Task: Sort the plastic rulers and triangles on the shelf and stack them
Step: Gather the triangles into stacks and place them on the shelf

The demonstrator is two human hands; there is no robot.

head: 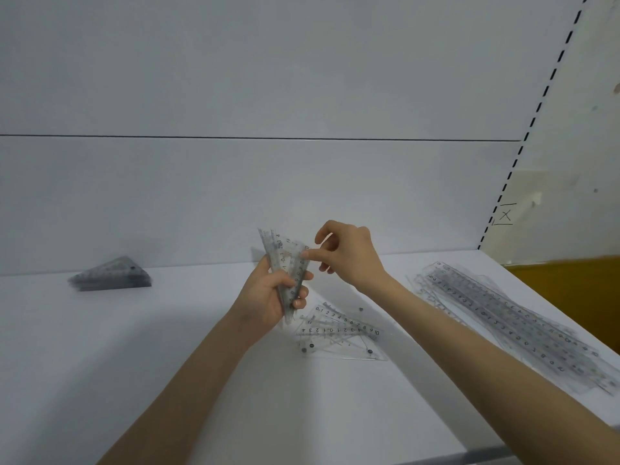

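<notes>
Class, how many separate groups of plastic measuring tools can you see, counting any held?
4: triangle stack far left, loose triangles centre, ruler pile right, bundle in left hand. Overlaps may hide pieces.

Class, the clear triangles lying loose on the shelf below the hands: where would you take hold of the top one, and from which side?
Probably its near long edge, from the front: the loose triangles lie flat on the shelf, so a fingertip must lift an edge before pinching.
</notes>
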